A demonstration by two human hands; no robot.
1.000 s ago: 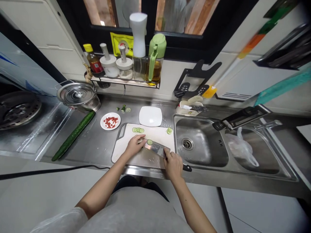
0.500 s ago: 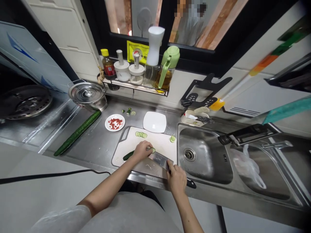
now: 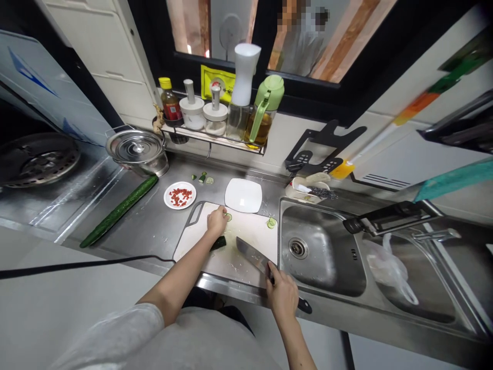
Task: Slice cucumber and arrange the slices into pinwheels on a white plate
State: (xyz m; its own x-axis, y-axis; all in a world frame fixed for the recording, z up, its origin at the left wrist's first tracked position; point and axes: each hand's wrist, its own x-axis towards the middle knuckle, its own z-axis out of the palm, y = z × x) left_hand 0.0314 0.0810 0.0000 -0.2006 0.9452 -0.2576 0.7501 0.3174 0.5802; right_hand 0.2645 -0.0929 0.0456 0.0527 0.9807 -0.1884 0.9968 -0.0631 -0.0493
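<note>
A knife [image 3: 251, 252] slants over the white cutting board [image 3: 190, 240], blade pointing forward-left, right hand's [image 3: 283, 294] fingers wrapped around its handle. The left arm [image 3: 185, 275] partly hides a cucumber piece [image 3: 220, 242]; whether the left hand's [image 3: 216, 222] bent fingers grip a slice [image 3: 229, 218], I can't tell.

That's a pale grey shirt [image 3: 200, 345] they've got on, its left sleeve [image 3: 127, 329] cut short and softly creased, with dark legwear [image 3: 239, 317] showing below. The left hand [image 3: 217, 222] and right hand [image 3: 283, 294] are both bare, forearms [image 3: 188, 272] too.
</note>
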